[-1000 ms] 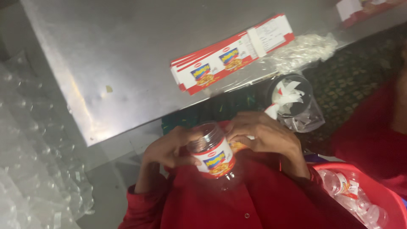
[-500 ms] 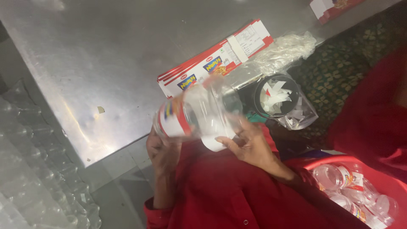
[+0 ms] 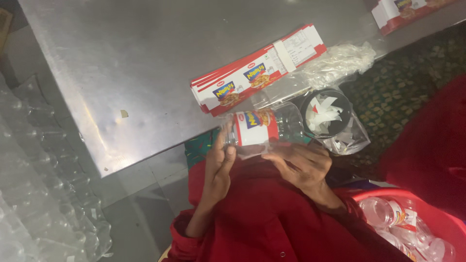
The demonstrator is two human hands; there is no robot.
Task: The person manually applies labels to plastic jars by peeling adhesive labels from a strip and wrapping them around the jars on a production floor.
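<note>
We hold clear plastic jar point(image 3: 264, 128) with red-and-white label, lying sideways above lap at steel table point(image 3: 121, 58) edge. Since half second ago, jar dropped lower, label now faces up. Left hand point(image 3: 218, 165) fingers press jar end; right hand point(image 3: 301, 165) cups it underneath. Flat label stack point(image 3: 257, 70) beside crinkled bag point(image 3: 335, 60). Red tub point(image 3: 432, 218) cut off.

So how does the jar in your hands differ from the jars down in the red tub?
The held jar lies sideways between the left hand and right hand, above the lap; the tub jars lie heaped in the red tub. The held one is single, the others many. All are clear plastic with red-and-white labels.
</note>
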